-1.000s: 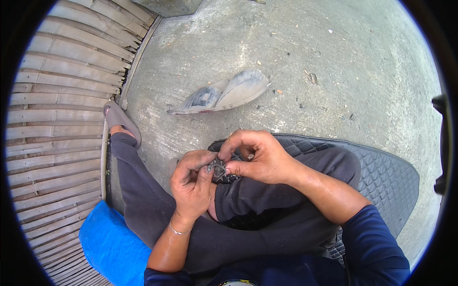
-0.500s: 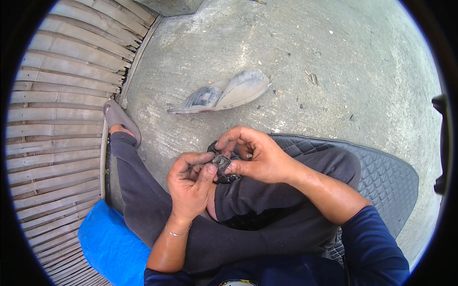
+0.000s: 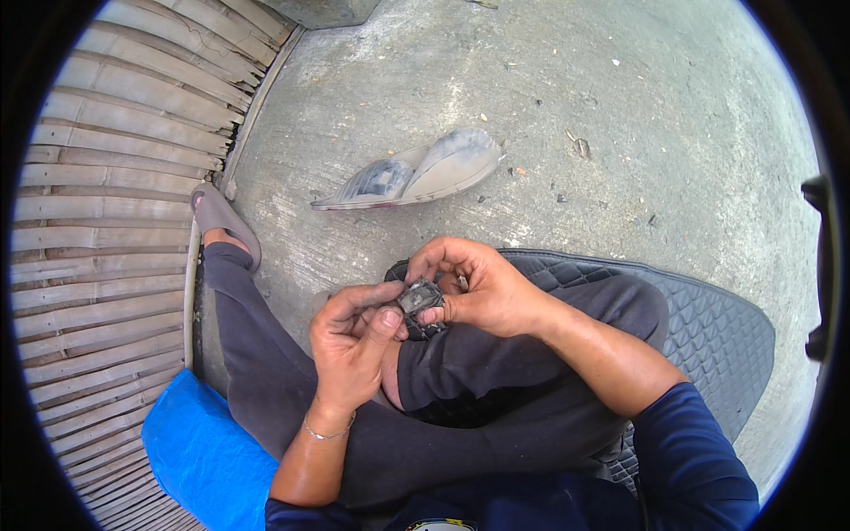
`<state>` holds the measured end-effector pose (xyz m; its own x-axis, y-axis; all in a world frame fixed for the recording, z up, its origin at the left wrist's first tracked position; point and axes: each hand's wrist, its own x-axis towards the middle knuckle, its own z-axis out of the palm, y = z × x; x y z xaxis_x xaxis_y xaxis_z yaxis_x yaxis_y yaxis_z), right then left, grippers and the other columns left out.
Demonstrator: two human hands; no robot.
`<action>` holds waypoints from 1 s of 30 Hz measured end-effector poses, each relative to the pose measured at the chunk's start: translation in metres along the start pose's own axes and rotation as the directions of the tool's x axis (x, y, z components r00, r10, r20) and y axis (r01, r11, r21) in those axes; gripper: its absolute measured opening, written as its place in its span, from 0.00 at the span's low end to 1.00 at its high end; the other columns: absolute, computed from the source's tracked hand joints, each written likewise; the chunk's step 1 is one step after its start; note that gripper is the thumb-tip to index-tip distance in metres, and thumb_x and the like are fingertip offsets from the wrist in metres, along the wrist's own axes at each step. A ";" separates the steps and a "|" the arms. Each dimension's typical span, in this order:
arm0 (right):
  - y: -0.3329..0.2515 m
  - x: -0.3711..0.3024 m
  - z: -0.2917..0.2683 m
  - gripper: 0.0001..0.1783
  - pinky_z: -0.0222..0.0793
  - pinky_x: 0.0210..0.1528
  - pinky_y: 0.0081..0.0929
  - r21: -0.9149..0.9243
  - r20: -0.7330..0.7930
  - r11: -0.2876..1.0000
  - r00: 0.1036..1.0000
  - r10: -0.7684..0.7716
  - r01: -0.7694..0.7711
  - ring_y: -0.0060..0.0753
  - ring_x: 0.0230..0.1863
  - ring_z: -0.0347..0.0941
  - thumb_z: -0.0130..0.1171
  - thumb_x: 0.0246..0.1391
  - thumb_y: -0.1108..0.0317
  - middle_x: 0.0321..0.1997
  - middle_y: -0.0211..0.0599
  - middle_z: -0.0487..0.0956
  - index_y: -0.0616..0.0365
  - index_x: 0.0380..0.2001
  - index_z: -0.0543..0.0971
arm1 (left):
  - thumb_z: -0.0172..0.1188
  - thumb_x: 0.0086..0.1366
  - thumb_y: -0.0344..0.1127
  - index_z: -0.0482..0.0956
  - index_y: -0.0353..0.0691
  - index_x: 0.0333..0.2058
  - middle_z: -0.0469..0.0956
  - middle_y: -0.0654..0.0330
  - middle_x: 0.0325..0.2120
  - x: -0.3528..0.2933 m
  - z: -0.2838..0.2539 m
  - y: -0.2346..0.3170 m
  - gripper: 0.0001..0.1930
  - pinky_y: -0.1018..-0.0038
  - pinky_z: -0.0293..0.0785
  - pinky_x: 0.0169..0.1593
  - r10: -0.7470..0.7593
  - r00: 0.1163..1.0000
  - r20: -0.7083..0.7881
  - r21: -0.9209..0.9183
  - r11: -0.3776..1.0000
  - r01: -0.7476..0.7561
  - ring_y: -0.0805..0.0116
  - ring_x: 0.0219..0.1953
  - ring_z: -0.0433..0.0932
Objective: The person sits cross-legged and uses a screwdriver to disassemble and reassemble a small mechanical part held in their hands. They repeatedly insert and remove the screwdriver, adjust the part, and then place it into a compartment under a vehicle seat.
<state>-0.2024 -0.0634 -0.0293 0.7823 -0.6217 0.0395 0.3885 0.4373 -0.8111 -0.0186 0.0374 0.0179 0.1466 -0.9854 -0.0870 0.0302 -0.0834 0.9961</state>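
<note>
Both my hands hold a small, dirty, dark grey block-like part (image 3: 421, 298) in front of my bent leg; its exact kind I cannot make out. My left hand (image 3: 356, 329) pinches its near left side between thumb and fingers. From the other side my right hand (image 3: 478, 288) grips it with thumb and index finger. A small light-coloured piece (image 3: 462, 282) shows by the curled fingers of the right hand, but what it is remains unclear. Just behind and below the part lies a black textured thing (image 3: 428, 331), mostly covered by my hands.
A worn grey slipper (image 3: 452, 165) lies on its side on the concrete floor (image 3: 620, 159). Under me spreads a black quilted mat (image 3: 717, 336). A bamboo slat wall (image 3: 106, 239) runs along the left, with a blue plastic sheet or bag (image 3: 204, 451) beside it. Small debris dots the floor.
The small part has been turned in my fingers, so a different, flatter face now shows. My right hand has shifted slightly; the rest is nearly the same.
</note>
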 end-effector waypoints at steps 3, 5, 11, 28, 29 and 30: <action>0.000 0.000 -0.001 0.20 0.69 0.45 0.18 -0.003 -0.004 1.000 1.000 0.024 -0.024 0.16 0.43 0.72 0.72 0.54 0.77 0.40 0.25 0.76 0.59 0.48 0.76 | 0.64 0.68 0.22 0.78 0.27 0.51 0.83 0.56 0.37 -0.001 0.004 -0.001 0.14 0.80 0.80 0.42 0.042 0.999 0.010 -0.085 0.996 -0.041 0.75 0.37 0.82; 0.000 -0.001 -0.002 0.20 0.69 0.45 0.18 0.018 0.002 0.999 1.000 0.031 -0.031 0.16 0.43 0.71 0.72 0.53 0.79 0.41 0.25 0.76 0.58 0.48 0.76 | 0.64 0.68 0.21 0.78 0.27 0.52 0.82 0.55 0.39 -0.001 0.005 -0.003 0.15 0.80 0.80 0.43 0.059 0.998 0.022 -0.131 0.990 -0.056 0.74 0.39 0.83; 0.004 -0.001 -0.003 0.20 0.71 0.49 0.19 0.085 0.059 0.996 0.998 -0.014 0.009 0.17 0.48 0.71 0.70 0.52 0.83 0.45 0.27 0.75 0.58 0.48 0.77 | 0.64 0.68 0.20 0.77 0.27 0.52 0.81 0.54 0.41 0.001 0.001 -0.003 0.15 0.78 0.80 0.44 0.051 0.996 0.073 -0.121 0.992 -0.042 0.73 0.40 0.82; -0.014 -0.002 -0.001 0.17 0.66 0.37 0.16 -0.268 -0.018 0.961 0.997 -0.074 0.066 0.12 0.37 0.71 0.64 0.54 0.83 0.43 0.25 0.82 0.57 0.47 0.83 | 0.64 0.70 0.29 0.77 0.30 0.53 0.80 0.57 0.45 0.011 -0.013 -0.004 0.16 0.77 0.80 0.46 -0.050 0.988 0.144 -0.062 0.996 0.059 0.74 0.42 0.81; -0.015 -0.003 -0.001 0.17 0.65 0.36 0.15 -0.231 -0.023 0.972 0.999 -0.046 0.039 0.11 0.35 0.70 0.64 0.54 0.82 0.43 0.24 0.83 0.57 0.47 0.83 | 0.65 0.69 0.30 0.78 0.30 0.53 0.79 0.57 0.45 0.012 -0.013 -0.004 0.16 0.76 0.80 0.46 -0.015 0.991 0.135 -0.066 0.998 0.024 0.74 0.42 0.81; -0.016 -0.004 -0.001 0.16 0.64 0.35 0.15 -0.194 -0.027 0.981 0.999 -0.018 0.012 0.10 0.34 0.69 0.65 0.54 0.82 0.43 0.24 0.83 0.57 0.47 0.83 | 0.65 0.69 0.30 0.78 0.29 0.52 0.78 0.57 0.45 0.013 -0.014 -0.004 0.16 0.76 0.80 0.46 0.019 0.992 0.127 -0.069 0.998 -0.010 0.73 0.42 0.82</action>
<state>-0.2120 -0.0690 -0.0174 0.7617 -0.6468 0.0381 0.2961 0.2952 -0.9084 -0.0031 0.0267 0.0121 0.0209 -0.9977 -0.0650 0.0968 -0.0627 0.9933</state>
